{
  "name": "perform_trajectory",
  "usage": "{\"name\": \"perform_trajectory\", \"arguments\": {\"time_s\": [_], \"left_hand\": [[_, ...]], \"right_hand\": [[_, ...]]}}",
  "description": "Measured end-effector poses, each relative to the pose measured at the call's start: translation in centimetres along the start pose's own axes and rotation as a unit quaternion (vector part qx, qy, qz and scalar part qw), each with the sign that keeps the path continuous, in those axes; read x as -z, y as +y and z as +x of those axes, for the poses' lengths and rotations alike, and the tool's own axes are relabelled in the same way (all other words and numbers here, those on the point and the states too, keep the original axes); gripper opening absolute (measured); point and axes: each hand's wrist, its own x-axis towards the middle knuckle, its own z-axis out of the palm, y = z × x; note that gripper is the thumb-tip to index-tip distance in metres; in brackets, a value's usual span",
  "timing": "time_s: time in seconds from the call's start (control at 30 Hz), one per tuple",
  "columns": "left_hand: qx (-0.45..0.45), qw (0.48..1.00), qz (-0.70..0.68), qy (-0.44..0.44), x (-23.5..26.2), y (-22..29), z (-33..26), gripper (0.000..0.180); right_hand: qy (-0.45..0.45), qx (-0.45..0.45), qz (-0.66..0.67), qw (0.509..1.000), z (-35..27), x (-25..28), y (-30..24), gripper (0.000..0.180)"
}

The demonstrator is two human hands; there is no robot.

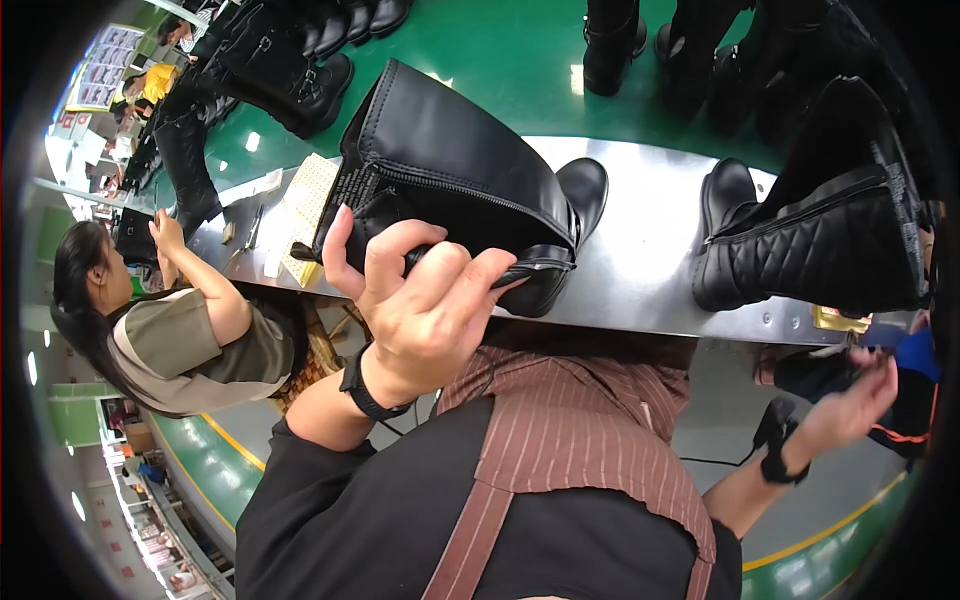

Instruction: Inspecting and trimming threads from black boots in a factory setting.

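My left hand (pixel 425 300) is closed on a tall black boot (pixel 450 140), its fingers gripping the edge of the open side zip. The boot's shaft leans to the left, the zip gaping and a printed lining showing inside. Its toe points away on the metal bench, and a second dark toe or strap part sits just under my fingers. At the lower right, my right hand (pixel 850 400) is raised near the bench edge, close to a yellow block (pixel 840 318). Its fingers are smeared by motion, so their grip is unclear.
Another black boot (pixel 800 240) with a quilted shaft lies at the right of the metal bench (pixel 640 230). A yellow perforated sheet (pixel 305 215) lies at left. More boots (pixel 610 50) stand beyond on a green surface. A co-worker (pixel 190 330) sits at the left.
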Motion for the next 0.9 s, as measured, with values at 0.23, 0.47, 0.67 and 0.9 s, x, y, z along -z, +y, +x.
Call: {"name": "perform_trajectory", "arguments": {"time_s": [0.23, 0.47, 0.67, 0.9], "left_hand": [[-0.006, 0.999, 0.033, 0.013, 0.3, 0.9, -1.3, 0.025], [-0.007, 0.999, 0.048, 0.003, 0.4, 1.1, -1.9, 0.023], [-0.01, 0.999, 0.048, -0.002, 0.5, 1.1, -1.8, 0.025], [-0.009, 0.998, 0.055, -0.025, 0.6, 1.2, -2.1, 0.022]], "right_hand": [[-0.547, -0.172, 0.111, 0.812, -8.4, -6.1, -11.1, 0.024], [-0.548, 0.003, 0.15, 0.823, -9.6, -11.2, -13.0, 0.022], [-0.57, -0.1, 0.178, 0.796, -10.1, -11.9, -13.5, 0.022], [-0.578, -0.113, 0.199, 0.783, -10.1, -12.3, -13.8, 0.021]]}}
